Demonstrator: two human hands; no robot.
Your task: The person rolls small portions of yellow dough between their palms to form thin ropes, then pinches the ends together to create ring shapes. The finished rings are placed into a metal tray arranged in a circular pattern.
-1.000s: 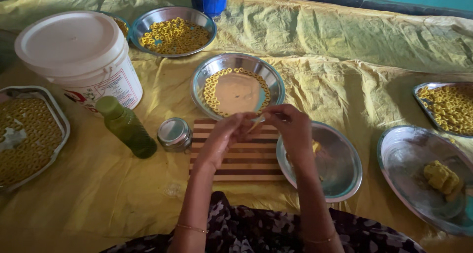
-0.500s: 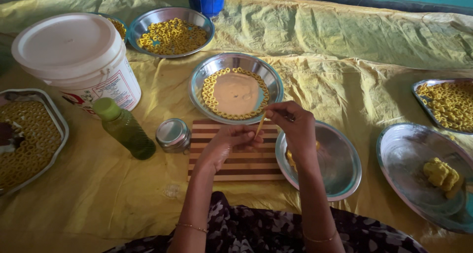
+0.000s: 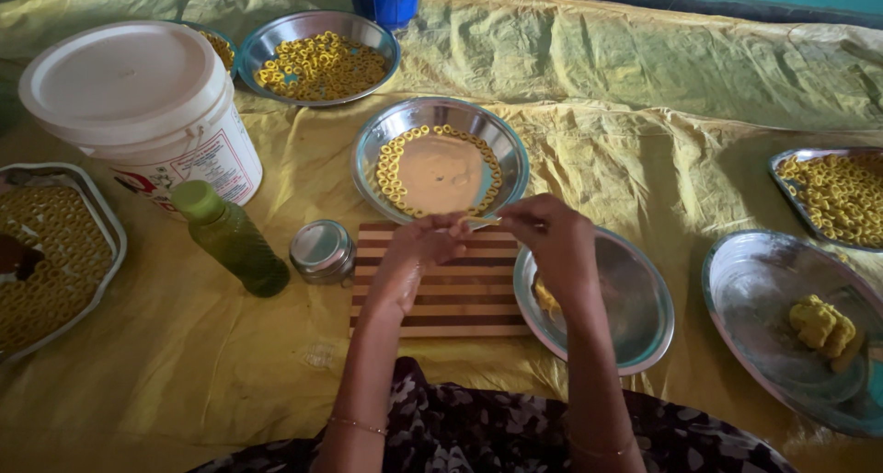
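**Hands pinch a strip of dough above the striped board**

At far left a steel tray (image 3: pixel 55 252) holds rows of yellow dough rings. Next stand a white lidded bucket (image 3: pixel 138 114), a green bottle (image 3: pixel 230 238) and a small steel tin (image 3: pixel 322 250). The left hand (image 3: pixel 418 257) hovers over the striped wooden board (image 3: pixel 451 294), fingers closed on one end of a thin dough strip (image 3: pixel 478 221); the right hand (image 3: pixel 547 243) pinches the other end. Just beyond them, a steel plate (image 3: pixel 441 160) carries a ring-edged circle. Right of the board lies an almost bare steel plate (image 3: pixel 625 298), then a plate with a dough lump (image 3: pixel 821 324).
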